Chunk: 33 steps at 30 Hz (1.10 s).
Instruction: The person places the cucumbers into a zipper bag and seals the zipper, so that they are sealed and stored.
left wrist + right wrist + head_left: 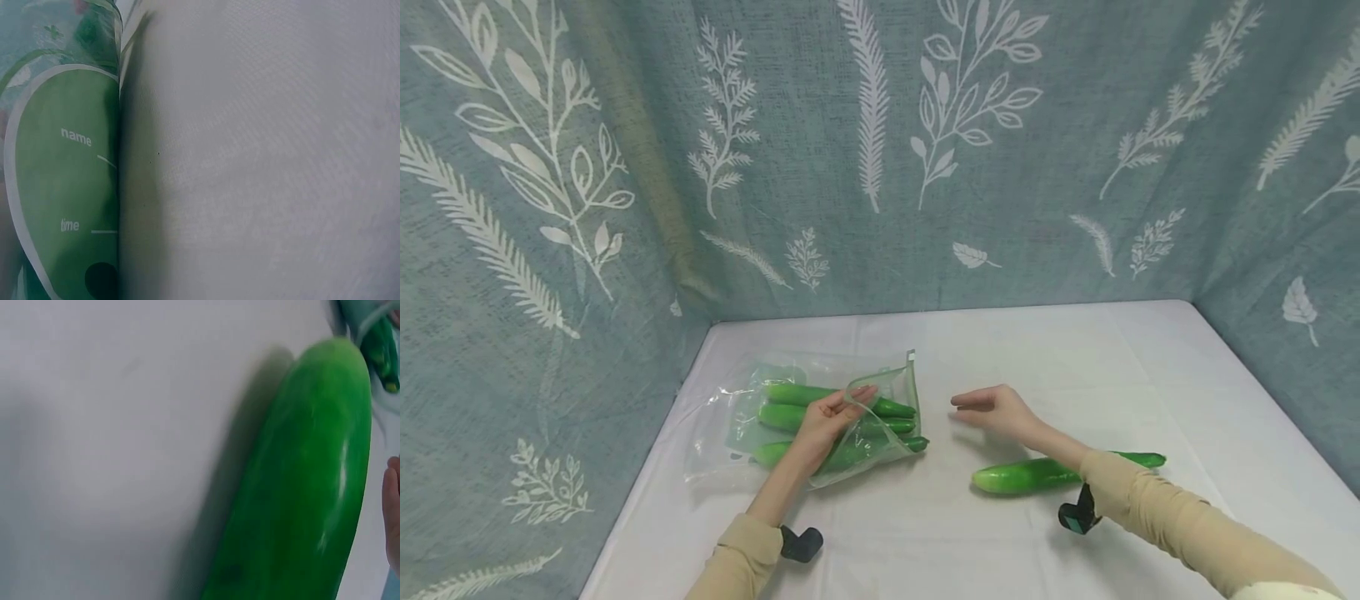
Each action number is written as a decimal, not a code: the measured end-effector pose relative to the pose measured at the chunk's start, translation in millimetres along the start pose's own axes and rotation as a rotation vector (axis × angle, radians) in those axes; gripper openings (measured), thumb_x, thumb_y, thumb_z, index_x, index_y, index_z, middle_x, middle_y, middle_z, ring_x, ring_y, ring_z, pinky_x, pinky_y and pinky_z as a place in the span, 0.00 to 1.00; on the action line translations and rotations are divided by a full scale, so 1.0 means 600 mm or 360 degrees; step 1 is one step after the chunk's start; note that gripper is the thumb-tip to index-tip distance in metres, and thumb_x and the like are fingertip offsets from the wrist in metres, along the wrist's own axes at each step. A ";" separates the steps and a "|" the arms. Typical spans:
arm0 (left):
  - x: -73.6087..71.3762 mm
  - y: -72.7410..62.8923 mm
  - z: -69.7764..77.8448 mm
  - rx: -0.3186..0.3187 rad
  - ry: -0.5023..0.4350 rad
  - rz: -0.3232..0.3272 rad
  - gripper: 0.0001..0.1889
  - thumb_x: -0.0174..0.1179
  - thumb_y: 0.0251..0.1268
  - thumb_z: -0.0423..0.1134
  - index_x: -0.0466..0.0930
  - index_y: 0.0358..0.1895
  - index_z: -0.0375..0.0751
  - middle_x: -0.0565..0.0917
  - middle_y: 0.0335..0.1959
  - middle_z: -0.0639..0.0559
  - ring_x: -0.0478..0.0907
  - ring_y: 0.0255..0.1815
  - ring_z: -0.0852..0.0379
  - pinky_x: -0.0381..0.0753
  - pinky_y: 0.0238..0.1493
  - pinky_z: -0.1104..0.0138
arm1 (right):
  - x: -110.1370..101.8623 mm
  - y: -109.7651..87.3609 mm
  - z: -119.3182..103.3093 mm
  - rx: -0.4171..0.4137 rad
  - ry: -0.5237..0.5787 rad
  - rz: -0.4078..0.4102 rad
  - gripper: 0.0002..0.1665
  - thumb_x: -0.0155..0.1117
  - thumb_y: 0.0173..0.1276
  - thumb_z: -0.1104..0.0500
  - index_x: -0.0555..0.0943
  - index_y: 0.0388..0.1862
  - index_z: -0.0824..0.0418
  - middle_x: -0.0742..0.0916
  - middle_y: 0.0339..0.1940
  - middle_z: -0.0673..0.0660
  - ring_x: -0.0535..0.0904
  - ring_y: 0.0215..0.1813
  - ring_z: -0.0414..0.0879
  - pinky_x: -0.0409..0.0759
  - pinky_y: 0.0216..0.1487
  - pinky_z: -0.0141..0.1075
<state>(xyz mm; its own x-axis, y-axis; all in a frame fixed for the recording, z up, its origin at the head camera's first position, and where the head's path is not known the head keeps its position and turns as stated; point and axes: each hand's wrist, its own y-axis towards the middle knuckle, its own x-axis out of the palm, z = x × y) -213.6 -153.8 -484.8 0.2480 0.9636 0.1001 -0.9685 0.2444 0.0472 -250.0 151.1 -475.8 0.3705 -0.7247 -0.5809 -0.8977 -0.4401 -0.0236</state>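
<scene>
Plastic bag (741,429) round three cucumbers (782,417), our left hand (829,415) pinches its mouth, our right hand (1000,412) hovers, fingers relaxed, near a loose cucumber (1022,476).

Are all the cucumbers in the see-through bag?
No, one cucumber lies on the white table, apart from the clear bag and to the right of it.

Cucumbers (1026,476) are green, the curtain (805,125) blue-grey with white leaves (872,108).
</scene>
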 end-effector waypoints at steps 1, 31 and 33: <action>0.000 0.000 0.000 -0.0001 0.0000 0.0003 0.26 0.57 0.66 0.38 0.66 0.63 0.26 0.82 0.53 0.66 0.76 0.58 0.71 0.59 0.74 0.55 | -0.006 -0.003 0.004 -0.0002 0.0002 0.0000 0.19 0.64 0.65 0.55 0.82 0.53 0.59 0.85 0.54 0.58 0.78 0.61 0.56 0.73 0.65 0.51; -0.002 0.004 -0.004 -0.0022 -0.0003 0.0031 0.27 0.59 0.65 0.39 0.66 0.63 0.27 0.83 0.49 0.70 0.77 0.56 0.71 0.60 0.73 0.57 | -0.134 -0.108 0.074 0.0119 -0.0090 0.0071 0.24 0.63 0.66 0.50 0.80 0.56 0.61 0.84 0.56 0.62 0.77 0.61 0.59 0.79 0.58 0.48; -0.001 0.005 -0.004 -0.0023 0.0004 0.0033 0.26 0.58 0.65 0.38 0.67 0.63 0.27 0.83 0.49 0.70 0.77 0.56 0.71 0.62 0.72 0.59 | -0.142 -0.113 0.076 0.0116 -0.0116 0.0075 0.24 0.63 0.66 0.50 0.80 0.56 0.61 0.84 0.56 0.61 0.77 0.60 0.59 0.80 0.57 0.46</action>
<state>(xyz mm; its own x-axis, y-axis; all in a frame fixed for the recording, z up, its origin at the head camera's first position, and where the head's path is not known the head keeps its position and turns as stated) -216.6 -153.6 -487.3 0.2277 0.9687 0.0986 -0.9737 0.2257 0.0305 -231.6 266.8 -462.0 0.3115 -0.7020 -0.6405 -0.9297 -0.3646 -0.0525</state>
